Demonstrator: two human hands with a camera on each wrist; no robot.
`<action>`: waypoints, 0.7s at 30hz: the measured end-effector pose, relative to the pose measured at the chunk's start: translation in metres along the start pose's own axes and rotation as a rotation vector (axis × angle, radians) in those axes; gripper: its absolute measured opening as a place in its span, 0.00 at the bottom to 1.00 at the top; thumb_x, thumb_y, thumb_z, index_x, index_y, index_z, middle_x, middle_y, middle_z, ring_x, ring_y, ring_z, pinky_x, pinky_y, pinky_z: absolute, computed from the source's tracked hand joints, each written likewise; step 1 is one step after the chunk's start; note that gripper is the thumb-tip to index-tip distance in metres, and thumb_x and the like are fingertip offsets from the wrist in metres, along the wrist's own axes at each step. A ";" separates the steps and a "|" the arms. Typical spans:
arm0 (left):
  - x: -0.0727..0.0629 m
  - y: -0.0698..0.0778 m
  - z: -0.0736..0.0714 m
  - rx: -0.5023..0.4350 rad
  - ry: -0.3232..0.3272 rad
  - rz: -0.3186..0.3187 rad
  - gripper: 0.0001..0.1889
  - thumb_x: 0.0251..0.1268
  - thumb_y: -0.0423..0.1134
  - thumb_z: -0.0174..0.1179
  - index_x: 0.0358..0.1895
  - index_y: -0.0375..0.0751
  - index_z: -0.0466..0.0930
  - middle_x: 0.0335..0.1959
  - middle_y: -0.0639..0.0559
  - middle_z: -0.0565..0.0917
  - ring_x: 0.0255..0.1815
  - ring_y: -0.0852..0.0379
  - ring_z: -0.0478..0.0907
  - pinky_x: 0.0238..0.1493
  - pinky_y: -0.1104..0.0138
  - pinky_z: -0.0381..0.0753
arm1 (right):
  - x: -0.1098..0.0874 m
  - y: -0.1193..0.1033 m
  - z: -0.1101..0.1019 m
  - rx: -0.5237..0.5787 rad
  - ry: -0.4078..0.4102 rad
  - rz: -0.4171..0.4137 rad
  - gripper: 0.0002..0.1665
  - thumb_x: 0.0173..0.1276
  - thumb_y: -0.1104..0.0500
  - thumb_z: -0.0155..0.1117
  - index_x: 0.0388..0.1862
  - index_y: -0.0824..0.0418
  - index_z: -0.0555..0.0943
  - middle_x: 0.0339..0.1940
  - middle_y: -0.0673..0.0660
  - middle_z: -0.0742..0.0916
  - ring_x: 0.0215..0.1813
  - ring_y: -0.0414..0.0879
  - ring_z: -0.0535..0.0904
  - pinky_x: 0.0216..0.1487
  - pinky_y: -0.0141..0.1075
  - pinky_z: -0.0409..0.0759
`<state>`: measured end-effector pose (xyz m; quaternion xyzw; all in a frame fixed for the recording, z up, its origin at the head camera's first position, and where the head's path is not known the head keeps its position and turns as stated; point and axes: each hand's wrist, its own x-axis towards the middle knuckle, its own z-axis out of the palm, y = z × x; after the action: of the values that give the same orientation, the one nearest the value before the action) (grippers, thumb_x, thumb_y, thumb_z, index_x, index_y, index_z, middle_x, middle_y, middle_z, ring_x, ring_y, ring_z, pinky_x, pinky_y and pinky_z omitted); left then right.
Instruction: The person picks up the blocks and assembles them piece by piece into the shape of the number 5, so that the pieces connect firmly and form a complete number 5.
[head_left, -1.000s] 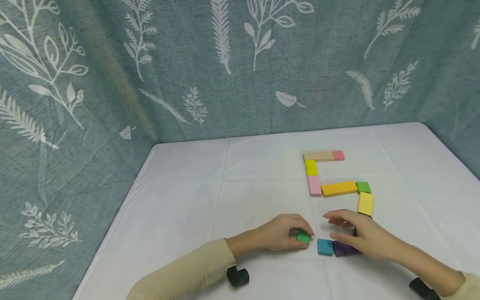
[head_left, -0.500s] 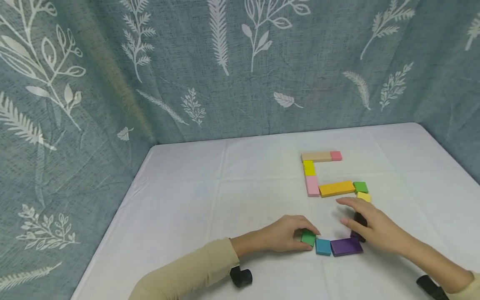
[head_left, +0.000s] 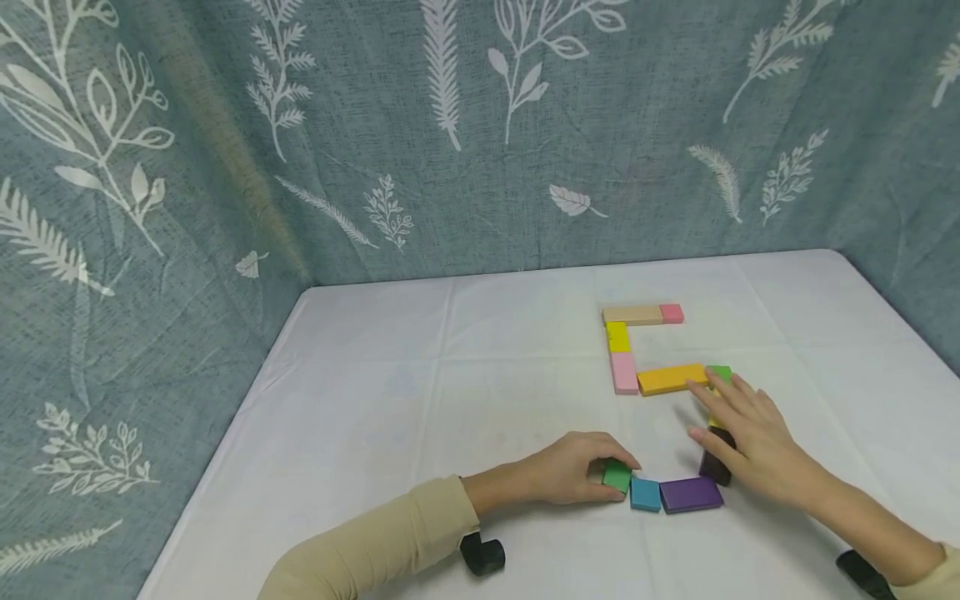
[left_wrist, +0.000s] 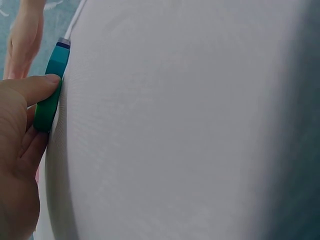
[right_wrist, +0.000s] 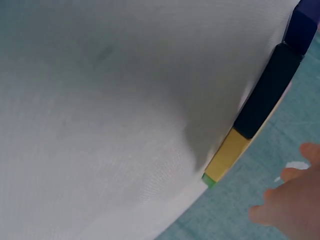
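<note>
My left hand (head_left: 566,468) pinches a green block (head_left: 617,476) between thumb and fingers at the left end of the lower row; the left wrist view shows the thumb on the green block (left_wrist: 46,112). Right beside it lies a blue block (head_left: 645,495), then a purple block (head_left: 691,495). My right hand (head_left: 761,446), fingers spread and holding nothing, hovers over the right side of the row. Under it a black block (head_left: 716,458) and a yellow block are partly hidden; the right wrist view shows the black block (right_wrist: 267,92) and yellow block (right_wrist: 227,155) end to end.
Farther back, an orange block (head_left: 672,379) meets a green block (head_left: 720,372), partly covered by fingers. A pink block (head_left: 624,373), a bright yellow block (head_left: 618,337), a tan block (head_left: 632,315) and a red-pink block (head_left: 672,313) continue the chain on the white cloth (head_left: 420,358).
The left hand has moved right with the green block, up against the blue one. My right hand has drawn away from the purple block, shifting right and farther back, its fingers spreading.
</note>
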<state>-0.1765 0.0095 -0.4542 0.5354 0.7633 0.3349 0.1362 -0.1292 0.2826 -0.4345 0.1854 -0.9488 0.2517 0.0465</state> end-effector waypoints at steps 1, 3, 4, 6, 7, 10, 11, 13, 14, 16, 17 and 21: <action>0.000 0.000 0.000 0.002 0.001 0.000 0.19 0.58 0.35 0.68 0.53 0.38 0.79 0.48 0.51 0.81 0.50 0.71 0.72 0.52 0.83 0.68 | 0.000 0.000 0.000 -0.004 0.003 0.001 0.36 0.73 0.50 0.55 0.73 0.63 0.59 0.73 0.72 0.56 0.72 0.71 0.42 0.66 0.67 0.32; 0.000 -0.001 0.000 0.005 0.004 -0.005 0.20 0.58 0.35 0.68 0.54 0.39 0.79 0.49 0.51 0.81 0.50 0.70 0.72 0.53 0.83 0.67 | -0.001 0.000 0.000 -0.011 0.006 0.000 0.36 0.73 0.50 0.54 0.74 0.62 0.58 0.73 0.72 0.55 0.72 0.71 0.42 0.66 0.67 0.32; 0.000 -0.001 0.000 0.007 0.004 -0.008 0.20 0.57 0.36 0.69 0.54 0.39 0.78 0.49 0.51 0.81 0.51 0.70 0.72 0.53 0.83 0.67 | -0.001 0.000 0.000 -0.012 0.006 0.002 0.36 0.74 0.50 0.54 0.74 0.62 0.57 0.73 0.72 0.55 0.72 0.71 0.42 0.66 0.67 0.32; -0.001 -0.002 0.000 0.021 0.003 -0.011 0.21 0.58 0.37 0.69 0.55 0.40 0.78 0.51 0.53 0.80 0.52 0.70 0.71 0.54 0.83 0.66 | -0.001 0.001 0.001 -0.013 0.004 0.007 0.36 0.74 0.50 0.54 0.74 0.62 0.57 0.73 0.72 0.55 0.72 0.72 0.42 0.66 0.67 0.32; -0.001 -0.003 0.000 0.028 0.003 -0.015 0.22 0.58 0.38 0.69 0.56 0.40 0.77 0.52 0.53 0.80 0.53 0.70 0.71 0.55 0.82 0.65 | -0.001 0.001 0.001 -0.011 0.002 0.010 0.36 0.74 0.50 0.54 0.74 0.62 0.57 0.73 0.72 0.55 0.72 0.72 0.42 0.66 0.67 0.32; -0.002 -0.004 -0.001 0.063 0.000 -0.025 0.25 0.59 0.42 0.68 0.60 0.42 0.75 0.56 0.55 0.78 0.58 0.70 0.68 0.59 0.81 0.63 | -0.001 0.003 0.002 -0.008 -0.001 0.015 0.36 0.74 0.50 0.54 0.74 0.62 0.57 0.73 0.72 0.55 0.71 0.73 0.43 0.66 0.67 0.32; -0.002 -0.004 -0.001 0.080 0.000 -0.029 0.27 0.59 0.43 0.68 0.61 0.42 0.74 0.58 0.55 0.76 0.59 0.69 0.67 0.60 0.80 0.62 | -0.002 0.003 0.002 -0.010 -0.002 0.015 0.36 0.74 0.50 0.54 0.74 0.63 0.56 0.73 0.72 0.55 0.71 0.73 0.43 0.66 0.67 0.32; -0.003 -0.004 -0.002 0.109 -0.004 -0.040 0.29 0.60 0.46 0.67 0.64 0.43 0.71 0.62 0.54 0.73 0.64 0.67 0.64 0.66 0.75 0.57 | -0.002 0.004 0.002 -0.014 0.001 0.017 0.36 0.73 0.50 0.54 0.74 0.63 0.57 0.73 0.72 0.55 0.71 0.74 0.43 0.66 0.68 0.33; -0.004 -0.004 -0.002 0.122 -0.008 -0.046 0.31 0.60 0.47 0.66 0.66 0.44 0.69 0.64 0.53 0.71 0.67 0.65 0.61 0.68 0.71 0.55 | -0.002 0.005 0.002 -0.017 0.001 0.017 0.36 0.74 0.51 0.54 0.74 0.63 0.57 0.73 0.72 0.55 0.70 0.74 0.43 0.65 0.68 0.33; -0.005 -0.004 -0.003 0.141 -0.019 -0.066 0.34 0.61 0.50 0.65 0.69 0.45 0.65 0.69 0.51 0.66 0.71 0.60 0.55 0.72 0.64 0.49 | -0.002 0.005 0.003 -0.021 0.000 0.017 0.36 0.74 0.51 0.54 0.74 0.64 0.57 0.73 0.72 0.54 0.70 0.75 0.44 0.65 0.68 0.33; -0.006 -0.004 -0.003 0.149 -0.025 -0.077 0.36 0.61 0.52 0.64 0.70 0.46 0.63 0.71 0.50 0.63 0.73 0.57 0.51 0.72 0.60 0.45 | -0.003 0.005 0.003 -0.020 -0.002 0.019 0.36 0.74 0.51 0.53 0.74 0.64 0.57 0.73 0.72 0.54 0.70 0.75 0.44 0.65 0.68 0.33; -0.008 -0.003 -0.004 0.192 -0.042 -0.130 0.39 0.61 0.57 0.61 0.73 0.50 0.57 0.75 0.50 0.53 0.75 0.51 0.40 0.72 0.52 0.39 | -0.003 0.004 0.003 -0.015 -0.004 0.023 0.36 0.74 0.50 0.53 0.74 0.64 0.56 0.73 0.73 0.54 0.70 0.75 0.43 0.66 0.67 0.32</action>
<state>-0.1777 0.0001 -0.4550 0.5022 0.8220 0.2395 0.1217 -0.1278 0.2858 -0.4396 0.1746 -0.9528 0.2448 0.0430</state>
